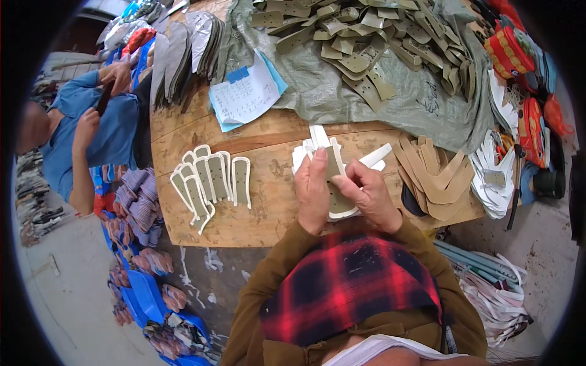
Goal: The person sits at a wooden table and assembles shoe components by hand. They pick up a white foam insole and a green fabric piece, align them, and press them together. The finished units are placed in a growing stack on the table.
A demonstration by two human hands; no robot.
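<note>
My left hand (312,190) and my right hand (371,194) are both closed on one olive-green leather strip (339,200) dotted with small holes. A white piece shows as a rim round its lower end. My left thumb lies along the strip's upper left side, while my right thumb presses its right side. Just beyond my hands, white cut pieces (375,157) lie overlapping on the wooden table (268,201). To the left is a fanned group of olive strips with white borders (215,174).
Loose olive pieces (378,36) are heaped on a green sheet (317,100) at the back. A paper sheet (247,94) lies beside it. Tan curved pieces (442,183) and white pieces (493,177) sit to the right. At far left another person (91,122) holds something dark.
</note>
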